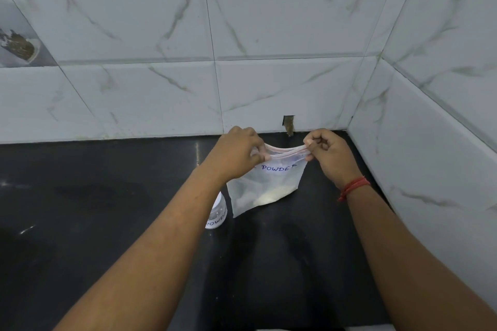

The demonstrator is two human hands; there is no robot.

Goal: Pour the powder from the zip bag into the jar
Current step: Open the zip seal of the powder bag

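A clear zip bag (265,185) labelled "POWDER" hangs upright above the black counter, with white powder settled in its bottom. My left hand (236,156) pinches the left end of its pink zip strip. My right hand (329,154) pinches the right end, and the strip is stretched between them with its mouth slightly parted. A small clear jar (217,213) with a "POWDER" label stands on the counter just left of and below the bag, partly hidden by my left forearm.
The black counter (107,209) runs left and toward me. Marble-look tiled walls (269,88) close off the back and the right side, forming a corner. A small chipped hole (288,123) sits in the back wall just behind the bag.
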